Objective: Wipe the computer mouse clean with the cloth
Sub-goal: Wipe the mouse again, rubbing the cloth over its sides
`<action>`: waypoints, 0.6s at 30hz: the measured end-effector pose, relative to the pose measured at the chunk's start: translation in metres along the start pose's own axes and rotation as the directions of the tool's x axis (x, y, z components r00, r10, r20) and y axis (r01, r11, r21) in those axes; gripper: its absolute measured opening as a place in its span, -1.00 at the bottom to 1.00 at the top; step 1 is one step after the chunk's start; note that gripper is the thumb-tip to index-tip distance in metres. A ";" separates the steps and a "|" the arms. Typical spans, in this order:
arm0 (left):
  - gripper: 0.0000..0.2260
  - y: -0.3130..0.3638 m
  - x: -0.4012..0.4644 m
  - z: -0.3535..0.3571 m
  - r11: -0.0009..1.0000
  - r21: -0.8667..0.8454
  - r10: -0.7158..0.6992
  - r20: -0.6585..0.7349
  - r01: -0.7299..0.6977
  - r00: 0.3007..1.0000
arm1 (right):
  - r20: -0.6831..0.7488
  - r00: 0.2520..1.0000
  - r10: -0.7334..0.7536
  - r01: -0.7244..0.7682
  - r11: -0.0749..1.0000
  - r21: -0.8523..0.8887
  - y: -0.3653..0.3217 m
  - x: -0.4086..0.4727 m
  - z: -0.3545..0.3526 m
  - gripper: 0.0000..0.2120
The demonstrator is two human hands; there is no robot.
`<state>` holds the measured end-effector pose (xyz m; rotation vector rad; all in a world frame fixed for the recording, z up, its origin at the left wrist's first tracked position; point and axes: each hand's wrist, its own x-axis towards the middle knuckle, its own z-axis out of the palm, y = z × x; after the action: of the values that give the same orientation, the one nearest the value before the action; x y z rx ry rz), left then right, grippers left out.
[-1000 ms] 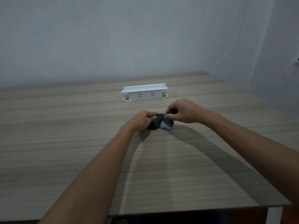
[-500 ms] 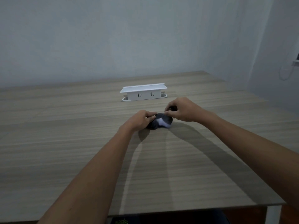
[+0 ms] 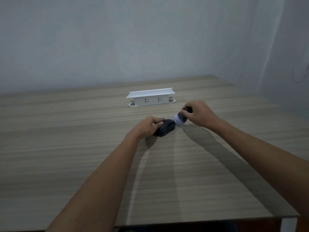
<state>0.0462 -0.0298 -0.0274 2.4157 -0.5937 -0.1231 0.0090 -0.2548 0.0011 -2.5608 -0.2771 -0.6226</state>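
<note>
A dark computer mouse (image 3: 166,129) lies on the wooden table (image 3: 83,156), near its middle. My left hand (image 3: 147,126) grips the mouse from its left side, fingers over the top. My right hand (image 3: 199,114) pinches a small cloth (image 3: 179,120), pale with a darker part, just right of and slightly beyond the mouse's far end. The cloth is at the mouse's tip; whether it touches is unclear. Part of the cloth is hidden inside my right fingers.
A white power socket box (image 3: 150,98) stands on the table behind the mouse, close to my right hand. A pale wall rises behind the table. The table's front edge and right corner (image 3: 287,216) lie near me.
My right hand has drawn the cloth off the top of the mouse, up and to the right, exposing the mouse's back. My left hand has kept its hold on the mouse.
</note>
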 end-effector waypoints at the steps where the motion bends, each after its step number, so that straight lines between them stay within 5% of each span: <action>1: -0.65 0.000 0.000 0.000 1.000 -0.004 0.008 0.000 -0.008 1.000 | -0.004 1.000 -0.003 0.003 0.999 0.052 -0.005 0.000 -0.002 -0.86; 4: -0.67 0.001 -0.002 -0.001 1.000 0.000 0.023 0.008 -0.023 1.000 | 0.050 0.999 -0.013 0.007 0.995 0.103 -0.015 0.004 -0.003 -0.87; 7: -0.65 0.000 -0.001 -0.001 1.000 0.017 0.011 0.001 -0.011 1.000 | 0.122 0.992 0.030 -0.022 0.998 -0.063 -0.006 0.012 -0.002 -0.83; 13: -0.68 -0.001 -0.002 -0.001 0.999 0.015 0.031 -0.006 -0.031 1.000 | 0.078 0.997 -0.024 0.017 0.995 0.097 -0.017 0.006 -0.005 -0.86; 18: -0.64 0.001 -0.002 0.000 1.000 0.012 0.011 -0.003 -0.011 1.000 | 0.094 0.995 0.028 -0.026 0.999 -0.030 -0.002 0.005 -0.004 -0.84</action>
<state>0.0444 -0.0293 -0.0267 2.4239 -0.6076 -0.1121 0.0110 -0.2547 0.0076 -2.6215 -0.2668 -0.4992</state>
